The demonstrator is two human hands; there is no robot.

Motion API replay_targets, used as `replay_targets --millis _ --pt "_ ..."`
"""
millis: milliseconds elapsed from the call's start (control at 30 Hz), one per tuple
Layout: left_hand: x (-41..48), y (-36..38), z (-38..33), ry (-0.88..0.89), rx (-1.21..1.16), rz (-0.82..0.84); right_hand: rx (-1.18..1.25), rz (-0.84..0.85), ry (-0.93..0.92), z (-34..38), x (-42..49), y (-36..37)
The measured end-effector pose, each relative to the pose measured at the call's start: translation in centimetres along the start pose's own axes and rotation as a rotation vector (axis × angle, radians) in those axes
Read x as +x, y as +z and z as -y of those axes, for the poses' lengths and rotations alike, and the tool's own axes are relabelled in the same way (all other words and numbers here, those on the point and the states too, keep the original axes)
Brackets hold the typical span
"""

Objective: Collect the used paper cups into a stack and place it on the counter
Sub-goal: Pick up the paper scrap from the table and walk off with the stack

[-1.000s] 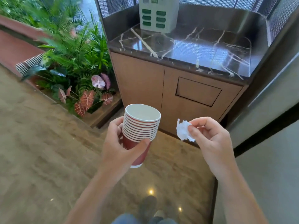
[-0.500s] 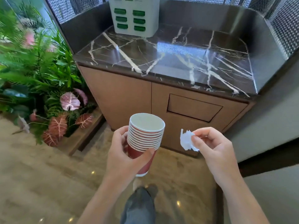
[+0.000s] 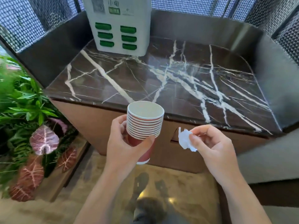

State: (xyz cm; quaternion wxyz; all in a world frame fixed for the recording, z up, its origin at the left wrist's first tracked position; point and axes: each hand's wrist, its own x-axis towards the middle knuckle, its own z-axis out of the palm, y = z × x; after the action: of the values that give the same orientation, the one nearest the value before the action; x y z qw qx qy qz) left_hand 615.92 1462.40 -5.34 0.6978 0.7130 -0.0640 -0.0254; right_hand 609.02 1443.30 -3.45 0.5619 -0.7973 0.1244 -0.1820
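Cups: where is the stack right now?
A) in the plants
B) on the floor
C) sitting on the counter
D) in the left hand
D: the left hand grips the cups, which are not yet set down on the counter.

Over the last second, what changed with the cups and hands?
The person has stepped closer to the counter; the cup stack now overlaps its front edge in view. Nothing was picked up or released: the left hand still grips the stack, the right hand still pinches the crumpled paper.
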Motion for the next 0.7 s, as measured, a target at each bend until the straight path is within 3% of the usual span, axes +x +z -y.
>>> replay_targets --millis 367,700 --pt "9.7 2.7 1.8 -0.029 -0.033 0.079 -0.041 -0.1 0.03 -1.8 8.9 0.7" --pt "21.9 7.5 1.6 0.057 0.15 0.206 0.032 -0.247 0.013 -3.0 20.6 0.0"
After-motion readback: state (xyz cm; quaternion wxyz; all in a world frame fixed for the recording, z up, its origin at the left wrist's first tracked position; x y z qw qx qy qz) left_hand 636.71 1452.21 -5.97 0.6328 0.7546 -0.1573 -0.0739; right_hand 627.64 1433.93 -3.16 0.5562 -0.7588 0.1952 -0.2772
